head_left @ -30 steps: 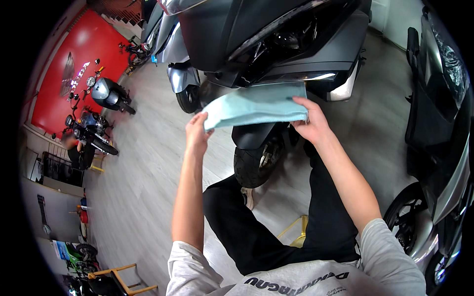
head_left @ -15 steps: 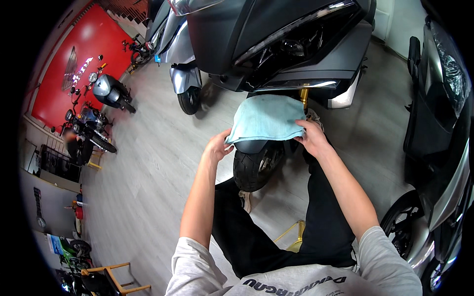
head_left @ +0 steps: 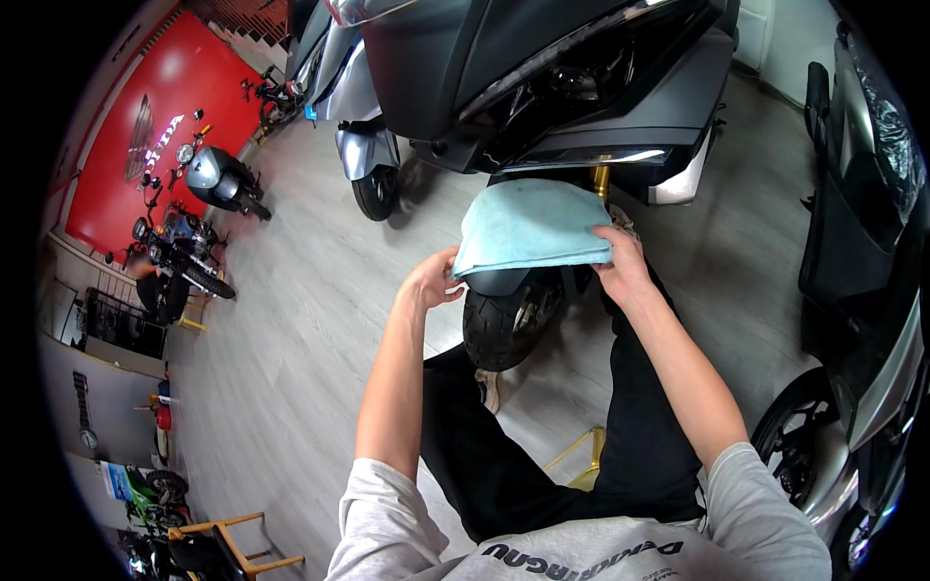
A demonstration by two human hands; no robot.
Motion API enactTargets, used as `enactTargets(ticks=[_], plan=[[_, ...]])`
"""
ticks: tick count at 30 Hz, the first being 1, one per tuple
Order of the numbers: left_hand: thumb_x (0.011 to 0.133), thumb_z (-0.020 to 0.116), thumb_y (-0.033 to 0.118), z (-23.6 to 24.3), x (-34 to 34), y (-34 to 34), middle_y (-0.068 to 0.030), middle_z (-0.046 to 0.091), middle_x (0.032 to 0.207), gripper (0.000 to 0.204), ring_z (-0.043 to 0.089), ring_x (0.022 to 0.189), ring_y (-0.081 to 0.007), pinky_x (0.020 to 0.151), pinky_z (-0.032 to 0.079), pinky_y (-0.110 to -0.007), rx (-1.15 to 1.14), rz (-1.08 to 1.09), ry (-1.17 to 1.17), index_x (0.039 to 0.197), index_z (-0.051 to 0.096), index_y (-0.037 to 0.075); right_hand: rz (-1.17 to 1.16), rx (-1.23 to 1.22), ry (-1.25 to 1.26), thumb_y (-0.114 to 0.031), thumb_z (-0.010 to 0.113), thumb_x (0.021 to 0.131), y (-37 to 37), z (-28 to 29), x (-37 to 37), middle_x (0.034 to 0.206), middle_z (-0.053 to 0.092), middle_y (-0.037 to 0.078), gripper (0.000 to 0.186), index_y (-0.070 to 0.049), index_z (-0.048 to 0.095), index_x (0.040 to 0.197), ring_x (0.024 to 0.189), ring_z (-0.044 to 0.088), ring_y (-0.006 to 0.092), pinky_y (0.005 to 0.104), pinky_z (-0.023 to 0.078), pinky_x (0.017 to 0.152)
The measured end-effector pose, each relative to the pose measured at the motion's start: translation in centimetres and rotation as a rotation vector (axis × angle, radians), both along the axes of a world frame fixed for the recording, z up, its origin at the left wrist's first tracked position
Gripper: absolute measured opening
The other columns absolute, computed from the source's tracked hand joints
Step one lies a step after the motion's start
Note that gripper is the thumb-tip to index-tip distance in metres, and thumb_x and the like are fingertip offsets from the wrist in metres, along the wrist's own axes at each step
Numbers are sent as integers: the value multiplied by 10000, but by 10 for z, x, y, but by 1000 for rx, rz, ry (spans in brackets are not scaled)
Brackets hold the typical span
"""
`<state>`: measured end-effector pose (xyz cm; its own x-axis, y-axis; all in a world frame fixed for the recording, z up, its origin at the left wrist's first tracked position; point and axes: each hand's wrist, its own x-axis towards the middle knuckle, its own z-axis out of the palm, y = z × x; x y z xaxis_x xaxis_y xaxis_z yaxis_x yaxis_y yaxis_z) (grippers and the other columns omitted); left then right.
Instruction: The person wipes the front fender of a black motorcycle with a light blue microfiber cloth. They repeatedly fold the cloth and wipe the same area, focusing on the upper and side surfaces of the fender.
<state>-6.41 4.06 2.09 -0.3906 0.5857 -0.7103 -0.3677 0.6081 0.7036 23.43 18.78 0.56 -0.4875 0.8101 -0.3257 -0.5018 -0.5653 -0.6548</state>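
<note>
A light blue cloth [head_left: 531, 225] lies draped over the front fender [head_left: 504, 281] of a dark grey scooter [head_left: 572, 107]. My left hand [head_left: 429, 279] pinches the cloth's near left corner between thumb and fingers. At the near right corner, my right hand [head_left: 620, 263] grips the edge, thumb on top and fingers partly hidden beneath. The near edge is drawn fairly straight between both hands. Below it shows the black front tyre [head_left: 502, 327], standing between my legs. A gold fork tube [head_left: 602, 181] rises just beyond my right hand.
A silver scooter [head_left: 366, 160] stands beyond on the left. Close on the right is another scooter [head_left: 857, 242], partly in plastic wrap. Several motorcycles [head_left: 218, 179] stand by a red wall [head_left: 131, 126]. A wooden-framed chair [head_left: 228, 547] is at lower left; gold stool legs [head_left: 586, 460] show between my legs.
The near edge of the cloth has become straighter and flatter. Its right corner and my right hand have shifted slightly right and away from me. The whole view has moved a little.
</note>
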Motion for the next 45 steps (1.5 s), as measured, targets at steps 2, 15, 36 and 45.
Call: enactTargets(ticks=[2, 15, 36, 45], plan=[[943, 620, 392, -2, 3, 2, 43, 538, 938, 224, 518, 850, -122, 822, 444, -360, 14, 68, -9, 1012, 605, 180, 42, -90, 47, -111, 658, 876, -3, 7, -2, 1060, 638, 55, 214, -58, 613, 1078, 981, 605, 167, 326, 481, 842], [969, 611, 353, 2, 6, -2, 35, 545, 908, 194, 518, 807, -107, 802, 452, -336, 9, -10, 31, 978, 627, 160, 130, -33, -86, -131, 660, 882, -10, 3, 7, 986, 639, 30, 182, -85, 618, 1053, 895, 609, 146, 338, 491, 792], [953, 667, 314, -9, -14, -11, 9, 590, 834, 234, 505, 661, -110, 671, 483, -296, 79, 117, -138, 985, 583, 98, 227, 254, -422, -271, 655, 877, -9, -1, 14, 907, 644, 49, 244, -47, 618, 967, 803, 620, 144, 291, 516, 712], [910, 690, 105, 32, 6, 7, -63, 668, 1041, 254, 666, 906, -140, 739, 554, -266, 750, 735, -99, 1134, 597, 28, 222, 187, -46, -149, 627, 915, -20, 15, -11, 1131, 646, 71, 385, -16, 563, 1270, 985, 639, 173, 326, 529, 809]])
